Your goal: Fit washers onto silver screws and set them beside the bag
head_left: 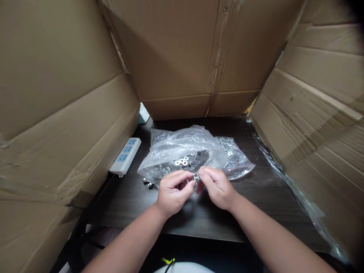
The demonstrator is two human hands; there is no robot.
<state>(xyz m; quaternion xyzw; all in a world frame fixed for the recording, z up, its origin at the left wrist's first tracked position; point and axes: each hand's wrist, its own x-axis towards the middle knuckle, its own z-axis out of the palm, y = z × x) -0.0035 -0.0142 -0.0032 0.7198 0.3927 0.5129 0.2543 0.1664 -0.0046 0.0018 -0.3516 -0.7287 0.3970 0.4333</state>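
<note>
My left hand (173,191) and my right hand (216,185) meet over the dark wooden table (250,204), fingers pinched together on a small silver metal fastener (195,177) held between them. Just behind the hands lies a clear plastic bag (182,149) with several silver washers (182,162) and dark screws on it. A second, smaller clear bag (236,157) lies to its right. A couple of small metal parts (147,182) rest on the table left of my left hand.
Large cardboard sheets wall in the table on the left (57,125), back (196,57) and right (318,113). A white power strip (125,156) lies at the left edge by the cardboard. A small white box (143,113) sits at the back left corner.
</note>
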